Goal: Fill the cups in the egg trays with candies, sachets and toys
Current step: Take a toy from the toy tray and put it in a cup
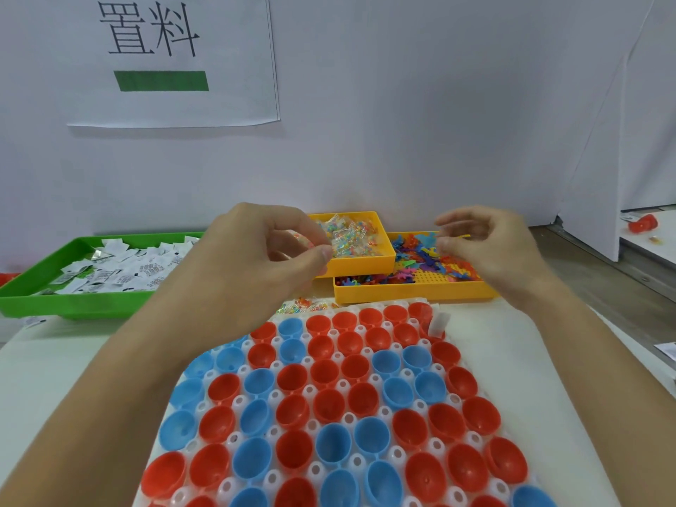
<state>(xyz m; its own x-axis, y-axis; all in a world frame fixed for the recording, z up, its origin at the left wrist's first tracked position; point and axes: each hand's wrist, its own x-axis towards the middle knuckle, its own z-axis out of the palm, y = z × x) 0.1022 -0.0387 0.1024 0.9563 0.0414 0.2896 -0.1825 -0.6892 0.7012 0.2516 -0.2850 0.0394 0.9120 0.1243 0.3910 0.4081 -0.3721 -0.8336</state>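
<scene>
A clear egg tray lies in front of me, its wells holding several empty red and blue cups. One far-right cup holds a white sachet. My left hand hovers over the small yellow box of candy packets and pinches a clear candy packet between thumb and fingers. My right hand hovers over the larger yellow tray of colourful plastic toys and pinches a small yellow toy in its fingertips.
A green tray of white sachets stands at the left. A few loose candy packets lie on the table between the trays. A white wall with a paper sign rises close behind. A red item lies at far right.
</scene>
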